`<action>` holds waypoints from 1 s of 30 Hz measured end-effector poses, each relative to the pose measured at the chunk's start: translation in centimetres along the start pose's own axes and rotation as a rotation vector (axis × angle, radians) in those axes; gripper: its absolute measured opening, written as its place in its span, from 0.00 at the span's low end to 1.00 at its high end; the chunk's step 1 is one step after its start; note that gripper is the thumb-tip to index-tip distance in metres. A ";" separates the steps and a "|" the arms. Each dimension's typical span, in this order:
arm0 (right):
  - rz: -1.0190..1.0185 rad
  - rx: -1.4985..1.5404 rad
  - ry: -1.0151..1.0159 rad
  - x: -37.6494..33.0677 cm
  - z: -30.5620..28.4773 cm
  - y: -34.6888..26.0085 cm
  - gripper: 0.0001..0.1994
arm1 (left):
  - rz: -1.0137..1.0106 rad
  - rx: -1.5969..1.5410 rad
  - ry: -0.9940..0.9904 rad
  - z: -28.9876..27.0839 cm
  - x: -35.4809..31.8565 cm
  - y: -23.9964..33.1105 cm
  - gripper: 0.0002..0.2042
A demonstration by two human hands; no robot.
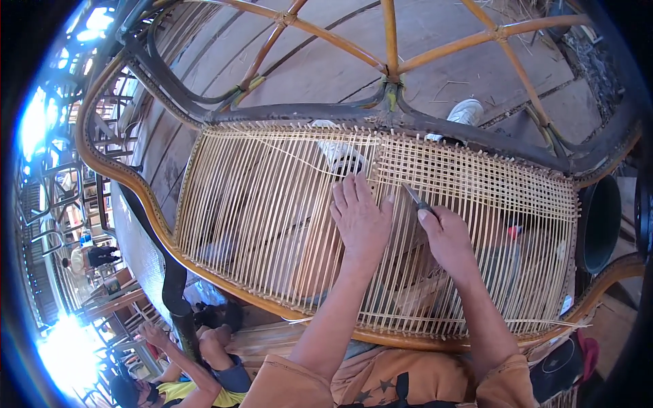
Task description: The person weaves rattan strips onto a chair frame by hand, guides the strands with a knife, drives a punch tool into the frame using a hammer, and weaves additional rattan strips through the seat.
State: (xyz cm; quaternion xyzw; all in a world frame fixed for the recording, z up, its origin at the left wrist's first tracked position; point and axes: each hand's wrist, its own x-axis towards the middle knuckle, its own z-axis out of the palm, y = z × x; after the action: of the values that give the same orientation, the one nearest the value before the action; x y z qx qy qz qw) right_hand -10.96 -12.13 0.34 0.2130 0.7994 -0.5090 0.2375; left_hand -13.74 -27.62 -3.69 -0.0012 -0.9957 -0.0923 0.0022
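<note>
Over cane strands (476, 170), resting left hand (363, 221) flat and unclenched, gripping dark-handled pointed tool (414, 196) in right hand (449, 243)

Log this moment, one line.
left hand: flat on panel | right hand: gripping pointed tool | panel weave: close at upper right, sparsely crossed at left

So the cane panel (272, 211) is strung inside a rattan frame (126, 176), tighter weave (442, 163) packed into its far right part. The left hand (362, 214) is placed over the middle; right of it, a pointed tool (415, 198) is held in the right hand (447, 238). One shoe (343, 155) is seen below the strands, another (466, 112) past the far rail (272, 111).
</note>
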 end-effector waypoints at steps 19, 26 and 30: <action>-0.020 -0.099 -0.027 0.9 1.2 -1.4 0.18 | -0.029 -0.006 -0.055 0.6 1.2 0.1 0.28; -0.040 -0.169 -0.017 0.6 1.6 -2.4 0.18 | -0.001 0.005 -0.023 0.8 1.2 0.0 0.26; -0.031 -0.126 -0.019 0.7 2.6 -2.7 0.18 | 0.013 0.039 -0.035 0.9 1.3 -0.1 0.25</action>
State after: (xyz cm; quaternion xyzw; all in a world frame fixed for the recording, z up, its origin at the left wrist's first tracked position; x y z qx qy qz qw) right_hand -12.63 -15.48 0.92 0.1803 0.8308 -0.4634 0.2499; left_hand -15.00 -27.59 -4.56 -0.0094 -0.9972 -0.0728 -0.0144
